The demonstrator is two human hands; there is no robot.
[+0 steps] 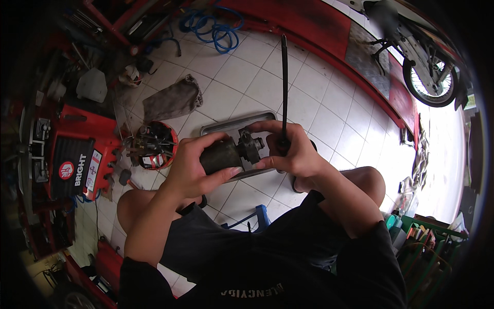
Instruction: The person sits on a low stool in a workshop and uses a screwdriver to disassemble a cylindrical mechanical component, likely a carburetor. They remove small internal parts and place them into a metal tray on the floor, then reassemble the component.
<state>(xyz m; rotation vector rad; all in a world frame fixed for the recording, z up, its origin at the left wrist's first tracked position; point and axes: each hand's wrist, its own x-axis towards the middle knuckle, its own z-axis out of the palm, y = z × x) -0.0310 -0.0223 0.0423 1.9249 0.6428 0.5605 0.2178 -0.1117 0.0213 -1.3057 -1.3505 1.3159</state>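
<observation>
Your left hand [189, 166] clasps a dark metal cylinder [218, 156] over a grey metal tray [231, 121], between its long edges; your right hand [297, 152] clutches a slim black screwdriver [285, 87].

From here I make out a matt metal cylinder [218, 156], a smooth metal tray [210, 129], glossy tiles [329, 121] and, far left, rough cloth [171, 99].
</observation>
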